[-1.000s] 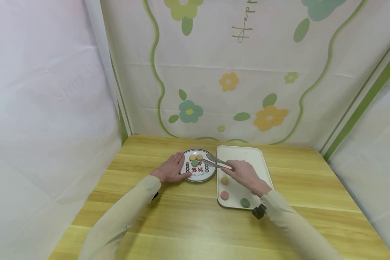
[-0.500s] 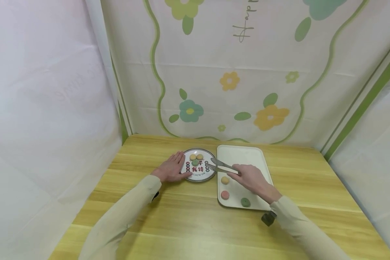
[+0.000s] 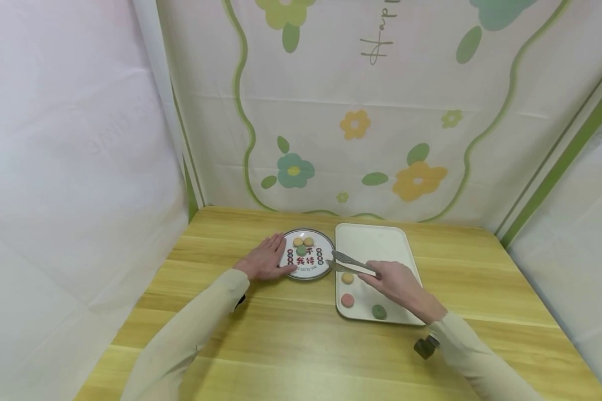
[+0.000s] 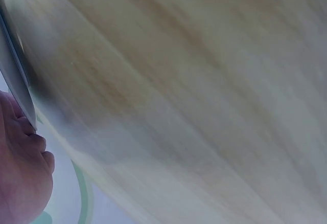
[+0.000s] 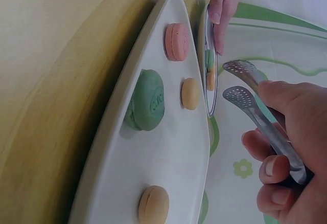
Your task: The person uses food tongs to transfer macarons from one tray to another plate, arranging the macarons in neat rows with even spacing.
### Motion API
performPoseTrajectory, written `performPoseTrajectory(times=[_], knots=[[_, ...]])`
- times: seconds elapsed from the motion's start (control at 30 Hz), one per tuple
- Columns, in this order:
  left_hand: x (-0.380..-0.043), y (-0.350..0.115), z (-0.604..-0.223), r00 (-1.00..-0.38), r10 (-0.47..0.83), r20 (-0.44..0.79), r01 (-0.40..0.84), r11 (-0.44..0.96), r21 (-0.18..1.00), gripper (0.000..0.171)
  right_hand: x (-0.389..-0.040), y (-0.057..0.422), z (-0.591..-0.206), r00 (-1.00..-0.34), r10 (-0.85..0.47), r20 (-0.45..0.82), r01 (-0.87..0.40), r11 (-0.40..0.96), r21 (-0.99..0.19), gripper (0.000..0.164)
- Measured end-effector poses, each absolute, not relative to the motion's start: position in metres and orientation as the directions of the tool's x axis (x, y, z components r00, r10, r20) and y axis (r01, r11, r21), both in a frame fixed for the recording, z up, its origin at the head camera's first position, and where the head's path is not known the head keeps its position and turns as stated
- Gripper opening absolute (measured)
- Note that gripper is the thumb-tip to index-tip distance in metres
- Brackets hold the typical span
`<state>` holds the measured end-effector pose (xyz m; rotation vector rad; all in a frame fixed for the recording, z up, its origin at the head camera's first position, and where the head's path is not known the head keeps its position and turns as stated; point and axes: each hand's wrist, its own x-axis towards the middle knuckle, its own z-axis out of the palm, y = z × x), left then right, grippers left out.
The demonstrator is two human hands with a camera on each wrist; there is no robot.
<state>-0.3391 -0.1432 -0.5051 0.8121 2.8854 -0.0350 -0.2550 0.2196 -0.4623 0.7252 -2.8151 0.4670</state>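
My left hand rests with its fingers straight on the left rim of a round white plate with red lettering. Two yellow macarons and a green macaron lie together on that plate. In the left wrist view only part of the left hand shows, beside the plate's edge. My right hand grips metal tongs, whose perforated tips are apart with nothing between them. These tips hover near the gap between plate and tray.
A cream rectangular tray stands right of the plate. On it are a pink macaron, a green macaron and two yellow ones, one of them hidden by my hand in the head view. A flowered cloth hangs behind the wooden table.
My right hand has drawn the tongs from over the plate's right part rightward and nearer, to the tray's left edge. The left hand and the macarons have stayed in place.
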Motion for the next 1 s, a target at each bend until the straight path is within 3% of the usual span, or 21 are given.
performPoseTrajectory(times=[1.0], knots=[[-0.339,-0.143,-0.506,-0.844,0.517,-0.144,0.519,0.854,0.031,0.104,-0.234,0.247,-0.479,-0.867,-0.423,0.263,-0.481,0.848,-0.22,0.037]])
